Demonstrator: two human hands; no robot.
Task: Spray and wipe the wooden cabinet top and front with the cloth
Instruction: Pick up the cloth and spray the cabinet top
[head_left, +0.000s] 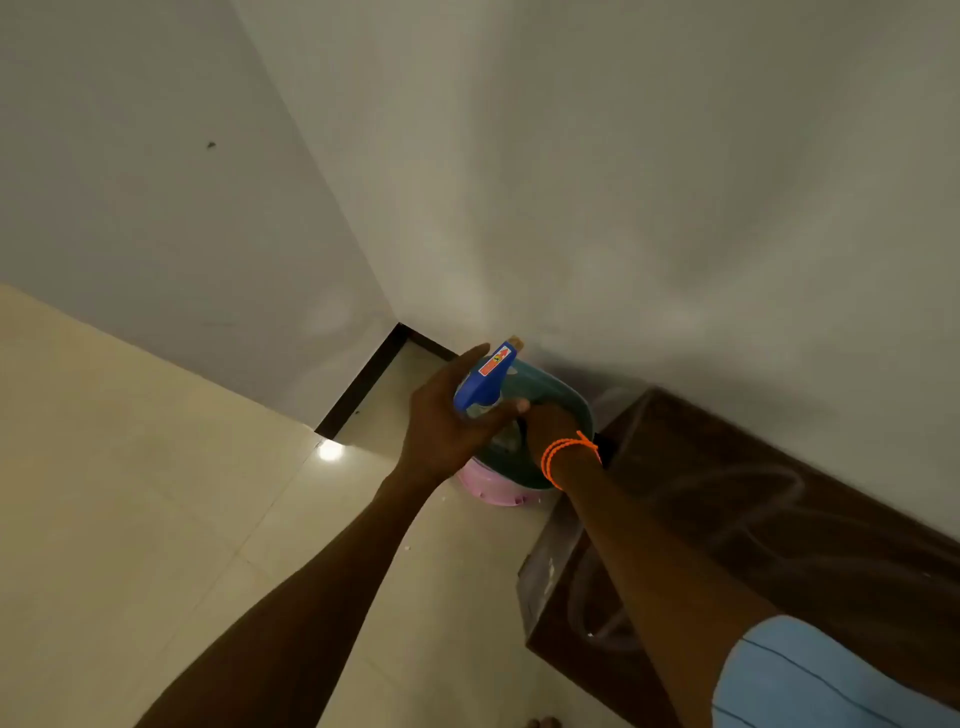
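The left hand (441, 421) wraps the spray bottle (485, 382) by its blue trigger head while the right hand (553, 434) reaches into the teal basin (566, 410) beside the wooden cabinet (779, 519); whether it grips anything there, I cannot tell, and no cloth shows. A careless squeeze could mist the wall instead. The head's red sticker bears an arrow; no writing is legible.

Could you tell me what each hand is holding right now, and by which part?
The left hand grips the spray bottle around its neck, below the blue trigger head. The right hand reaches into the teal basin; whether it holds anything cannot be told.
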